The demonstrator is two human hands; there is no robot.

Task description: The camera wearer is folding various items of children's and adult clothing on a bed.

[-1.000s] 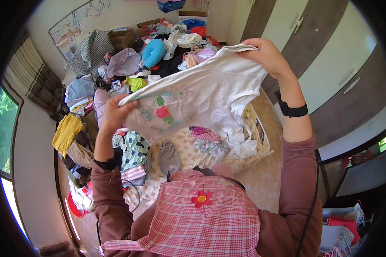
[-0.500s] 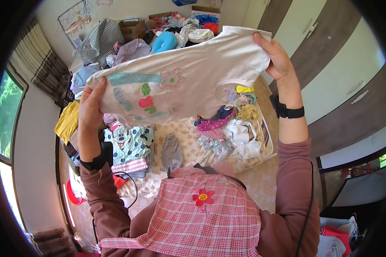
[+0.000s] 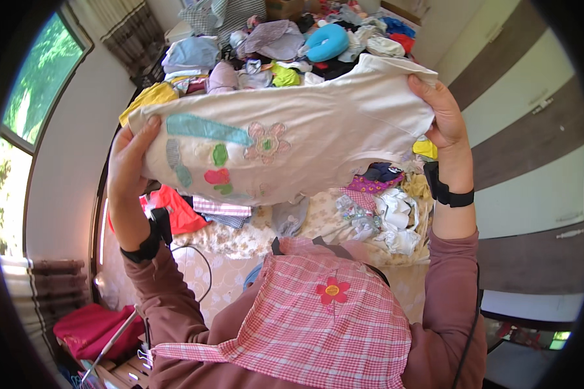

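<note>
A white T-shirt (image 3: 318, 123) is stretched sideways between my two hands, held up above the bed. Blue, green and pink patches and a flower decorate its lower half, at the left. My left hand (image 3: 131, 152) pinches the hem end, thumb on top. At the other end, my right hand (image 3: 440, 113) grips the shirt near its shoulder and neck, fingers hidden partly behind the cloth. Black straps circle both wrists. Behind the shirt, the bed (image 3: 259, 232) with its floral cover shows only in part.
Beyond the shirt lies a large heap of clothes with a blue neck pillow (image 3: 326, 43). White garments (image 3: 397, 220) and a purple patterned cloth (image 3: 374, 184) lie at the right of the bed. Folded checked cloths (image 3: 222, 211) and a red cloth (image 3: 173, 211) sit left. A striped wardrobe (image 3: 532, 129) stands right.
My view has shifted, so the bed and room appear displaced. Both hands still hold the T-shirt stretched, now a little lower and farther right in the picture.
</note>
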